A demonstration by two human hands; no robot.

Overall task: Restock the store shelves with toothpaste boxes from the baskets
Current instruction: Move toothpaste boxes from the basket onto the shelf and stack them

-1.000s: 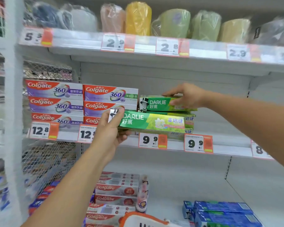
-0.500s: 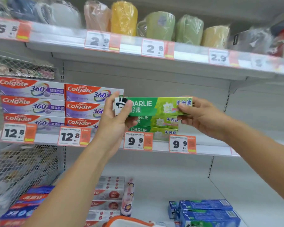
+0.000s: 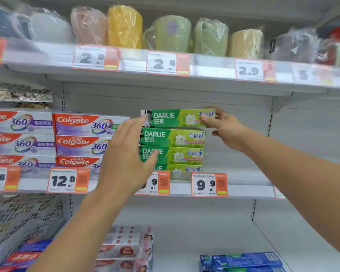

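Note:
A green Darlie toothpaste box (image 3: 177, 118) lies on top of a stack of green Darlie boxes (image 3: 173, 147) on the middle shelf (image 3: 243, 188). My right hand (image 3: 223, 127) pinches the top box at its right end. My left hand (image 3: 126, 156) hovers in front of the stack's left end, fingers spread and holding nothing. It hides the left ends of the lower boxes.
Purple Colgate 360 boxes (image 3: 81, 138) are stacked left of the Darlie stack. Wrapped cups (image 3: 171, 34) line the upper shelf. The lower shelf carries white and red boxes (image 3: 122, 246) and blue boxes (image 3: 243, 262). Bare shelf lies right of the Darlie stack.
The top Darlie box has been set onto the stack. My left hand has let go of its left end and drawn back; my right hand still holds the right end.

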